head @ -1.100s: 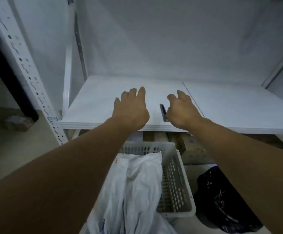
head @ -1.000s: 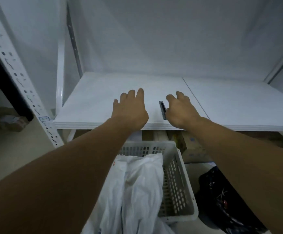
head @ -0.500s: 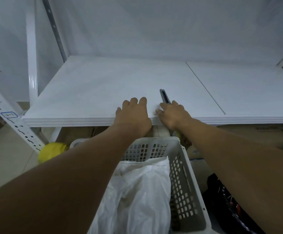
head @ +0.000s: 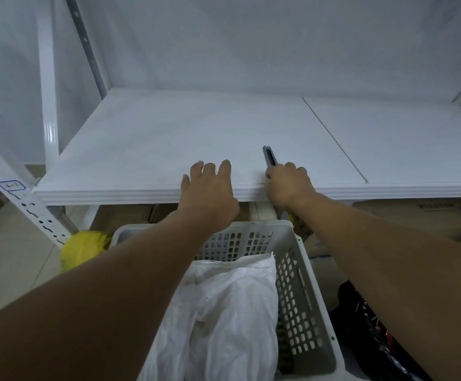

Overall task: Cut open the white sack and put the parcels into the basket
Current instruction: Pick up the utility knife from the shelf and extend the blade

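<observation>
Where it fills the basket (head: 300, 292), white sack (head: 232, 312) lies crumpled.

A storeroom or parcel-sorting room is indicated. The upper half of the view is filled by a white boltless shelving unit: a flat white shelf (head: 223, 138) is carried by a slotted metal upright (head: 17, 199) at 9 o'clock, on which a small handwritten label (head: 11, 185) is stuck. Under the shelf, from 12 to 2 o'clock, brown cardboard cartons (head: 421, 218) are stacked. A perforated grey plastic basket (head: 303, 306) is set on the floor at 6 o'clock, with a crumpled white sack (head: 232, 312) in it. A yellow bag (head: 83, 248) is seen at 8 o'clock and a black bag (head: 372, 339) at 4 o'clock, on a pale tiled floor (head: 6, 265).
</observation>
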